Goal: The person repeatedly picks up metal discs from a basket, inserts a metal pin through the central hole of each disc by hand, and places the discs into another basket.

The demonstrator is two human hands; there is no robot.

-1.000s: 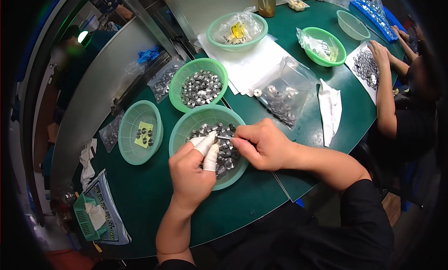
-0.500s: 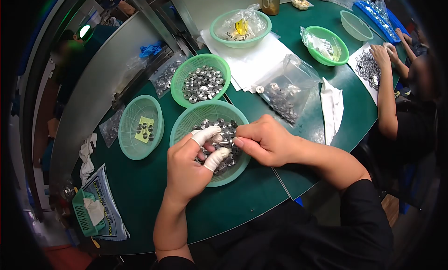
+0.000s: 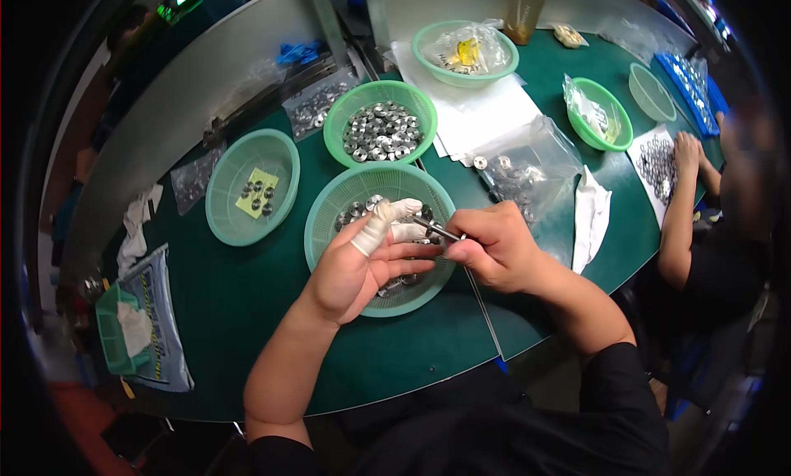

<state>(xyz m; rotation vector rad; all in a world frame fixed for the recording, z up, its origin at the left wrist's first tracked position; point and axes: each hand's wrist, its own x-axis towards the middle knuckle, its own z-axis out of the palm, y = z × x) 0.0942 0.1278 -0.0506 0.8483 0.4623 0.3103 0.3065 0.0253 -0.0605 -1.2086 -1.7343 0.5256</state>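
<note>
My left hand [image 3: 350, 270] is over the front green basket [image 3: 317, 196], palm turned up, with white finger cots on the thumb and a finger. These pinch a small round metal part, mostly hidden by the fingertips. My right hand [image 3: 498, 241] is closed round a thin metal rod [image 3: 441, 231], whose far end reaches the part at the left fingertips. Whether the rod goes into the part cannot be told. Loose round metal parts [image 3: 356, 211] lie in the basket beneath, partly covered by my left hand.
Behind stands a green basket [image 3: 331, 118] full of similar parts. Left of it, another basket [image 3: 216, 198] holds several parts on yellow paper. A clear bag of parts [image 3: 535, 167] and a white glove [image 3: 590, 217] lie right. A co-worker's hands [image 3: 688, 155] are over small rings.
My left hand has turned palm up, its lower fingers extending. My right hand has drawn slightly right, and more of the rod shows. The camera view has shifted.
</note>
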